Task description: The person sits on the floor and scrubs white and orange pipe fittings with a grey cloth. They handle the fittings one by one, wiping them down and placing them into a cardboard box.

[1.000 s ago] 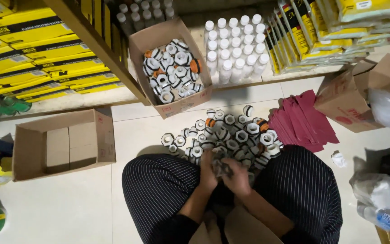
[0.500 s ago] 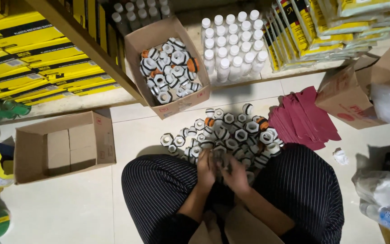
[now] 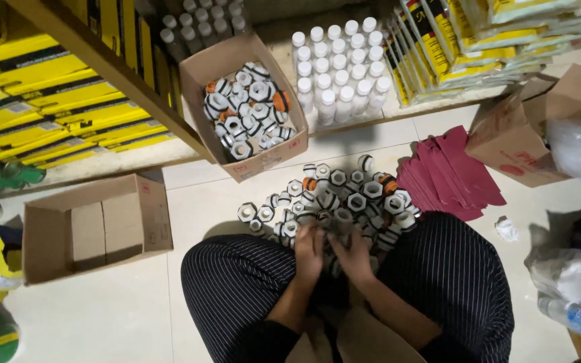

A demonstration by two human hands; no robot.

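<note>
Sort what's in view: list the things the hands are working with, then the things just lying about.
In use:
left hand and right hand, together on a fitting at the near edge of the pile of white hex fittings
carton of the same fittings

Lying about:
empty carton
white bottles
red card sheets
yellow boxes

White hexagonal fittings (image 3: 344, 198) with black bands, a few orange; brown cardboard box (image 3: 92, 225); dark trousers (image 3: 452, 282) with thin white pinstripes; maroon card sheets (image 3: 448, 176); yellow-and-black packets (image 3: 42, 101); white-capped bottles (image 3: 341, 64); cream floor tiles (image 3: 102, 309)
</note>
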